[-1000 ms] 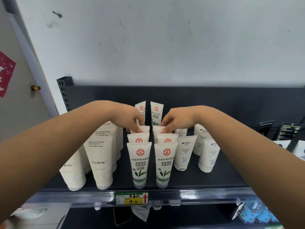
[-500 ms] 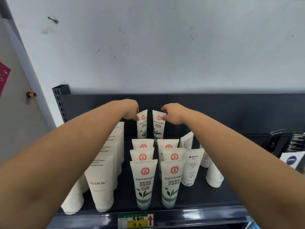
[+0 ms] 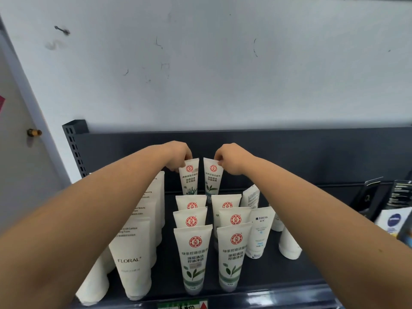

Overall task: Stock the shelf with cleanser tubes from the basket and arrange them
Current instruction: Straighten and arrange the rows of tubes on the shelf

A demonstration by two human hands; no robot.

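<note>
White cleanser tubes with a red round logo stand cap-down in two rows on the dark shelf [image 3: 289, 270]. My left hand [image 3: 177, 156] pinches the top edge of the rearmost tube of the left row [image 3: 189, 178]. My right hand [image 3: 229, 159] pinches the top of the rearmost tube of the right row [image 3: 212, 177]. Both rear tubes stand upright near the shelf's back panel. The front tubes [image 3: 193, 257] [image 3: 231, 257] stand near the shelf's front lip. The basket is out of view.
Taller white FLORAL tubes [image 3: 133, 259] stand in a row to the left, under my left forearm. Smaller white tubes with blue print [image 3: 260, 233] stand to the right. Dark boxes and a blue-logo pack [image 3: 393, 219] lie at the far right. A price tag [image 3: 182, 305] sits on the front lip.
Both hands moved from the middle tubes back to the rearmost pair and now grip their top edges. The view has tilted upward, closer to the shelf.
</note>
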